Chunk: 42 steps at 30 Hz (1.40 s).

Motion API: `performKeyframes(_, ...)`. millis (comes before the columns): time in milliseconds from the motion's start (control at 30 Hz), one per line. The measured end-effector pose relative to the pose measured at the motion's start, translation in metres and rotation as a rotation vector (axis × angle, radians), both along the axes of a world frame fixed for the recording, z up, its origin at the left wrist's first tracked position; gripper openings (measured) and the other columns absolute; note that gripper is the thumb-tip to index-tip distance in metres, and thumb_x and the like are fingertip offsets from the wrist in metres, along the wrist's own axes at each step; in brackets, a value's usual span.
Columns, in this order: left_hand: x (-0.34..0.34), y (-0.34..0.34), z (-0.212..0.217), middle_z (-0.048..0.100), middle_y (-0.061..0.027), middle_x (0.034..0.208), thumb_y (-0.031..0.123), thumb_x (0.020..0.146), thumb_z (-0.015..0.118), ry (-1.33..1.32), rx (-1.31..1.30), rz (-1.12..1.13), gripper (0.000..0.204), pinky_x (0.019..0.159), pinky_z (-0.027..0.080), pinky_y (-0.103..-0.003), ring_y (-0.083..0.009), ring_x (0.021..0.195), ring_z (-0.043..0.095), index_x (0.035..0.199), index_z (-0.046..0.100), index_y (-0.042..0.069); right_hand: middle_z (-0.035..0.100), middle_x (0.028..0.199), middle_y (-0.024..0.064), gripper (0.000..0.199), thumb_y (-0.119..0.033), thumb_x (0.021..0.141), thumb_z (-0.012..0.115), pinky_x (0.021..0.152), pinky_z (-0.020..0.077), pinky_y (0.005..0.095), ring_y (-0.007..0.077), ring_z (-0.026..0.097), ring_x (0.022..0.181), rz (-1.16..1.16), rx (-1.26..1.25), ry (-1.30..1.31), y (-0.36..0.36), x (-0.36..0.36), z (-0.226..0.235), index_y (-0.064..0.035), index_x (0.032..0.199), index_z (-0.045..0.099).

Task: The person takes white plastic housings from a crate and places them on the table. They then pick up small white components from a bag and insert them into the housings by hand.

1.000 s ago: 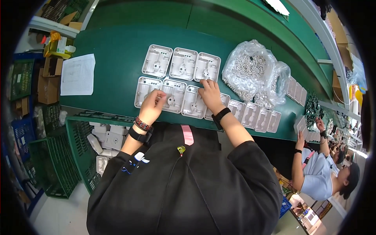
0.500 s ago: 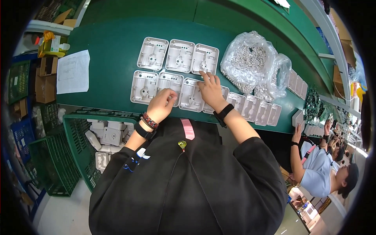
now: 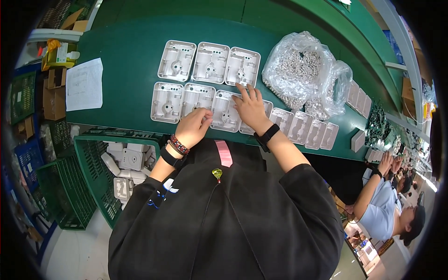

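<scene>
Light grey plastic housings lie open side up in two rows on the green table. My left hand is over the near edge of the second front-row housing. Its fingers are curled in with the thumb against them; what they hold, if anything, is hidden. My right hand reaches over the right edge of the third front-row housing. Its fingers are spread, and the tips are close to the near rim of the back-row right housing. I see nothing held in it.
Clear bags of small grey parts lie right of the housings. More housings continue along the front edge. A green crate of grey housings stands lower left. A paper sheet lies at left. A co-worker is at far right.
My hands keep nearly the same pose over the housings, and the view has shifted slightly. At far right, the co-worker's hands have come together, away from a grey housing.
</scene>
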State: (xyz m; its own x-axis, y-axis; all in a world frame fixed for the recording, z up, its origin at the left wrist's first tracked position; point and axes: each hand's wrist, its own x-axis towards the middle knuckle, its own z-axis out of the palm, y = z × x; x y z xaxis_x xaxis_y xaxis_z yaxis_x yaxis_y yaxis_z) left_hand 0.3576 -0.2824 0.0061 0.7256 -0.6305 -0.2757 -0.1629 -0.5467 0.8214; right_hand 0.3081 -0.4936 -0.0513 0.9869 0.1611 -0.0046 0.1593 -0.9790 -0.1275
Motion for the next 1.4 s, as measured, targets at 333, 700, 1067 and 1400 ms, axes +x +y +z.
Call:
performKeyframes(333,-0.004,0.001,-0.011,0.056,-0.0086,0.082,0.011,0.078,0.054,-0.051,0.033,-0.055,0.014,0.063,0.045,-0.029,-0.0222,0.074,0.057,0.09,0.053,0.004,0.049,0.109,0.0096,0.019,-0.015,0.069,0.059,0.079,0.0391,0.0398,0.0298,0.047,0.094,0.054,0.289,-0.12,-0.028,0.025,0.052,-0.0093,0.087,0.058)
performKeyframes(700,-0.005,-0.005,-0.003,0.057,-0.0079,0.08,0.012,0.076,0.055,-0.076,0.036,-0.066,0.015,0.063,0.044,-0.033,-0.025,0.074,0.056,0.089,0.052,0.005,0.051,0.092,0.0169,0.028,-0.012,0.076,0.054,0.072,0.0432,0.0411,0.0341,0.052,0.083,-0.459,0.247,0.072,-0.182,0.063,-0.016,-0.0081,0.103,0.048)
performKeyframes(1067,-0.006,-0.022,0.025,0.058,-0.0089,0.081,0.015,0.083,0.05,0.134,-0.039,-0.018,0.015,0.064,0.043,-0.028,-0.0196,0.073,0.057,0.092,0.053,0.003,0.057,0.084,0.0163,0.016,-0.019,0.079,0.053,0.068,0.0443,0.0419,0.0351,0.055,0.079,-0.733,0.179,-0.064,-0.193,0.069,0.0,-0.0072,0.089,0.054)
performKeyframes(1400,0.017,-0.035,0.032,0.058,-0.0069,0.092,0.022,0.086,0.046,0.793,-0.484,0.286,0.023,0.074,0.043,-0.031,-0.0186,0.084,0.056,0.098,0.051,0.003,0.057,0.069,0.0147,0.016,-0.013,0.075,0.05,0.056,0.0436,0.0373,0.0286,0.056,0.063,-0.738,0.377,-0.373,-0.151,0.065,0.048,-0.0048,0.087,0.056)
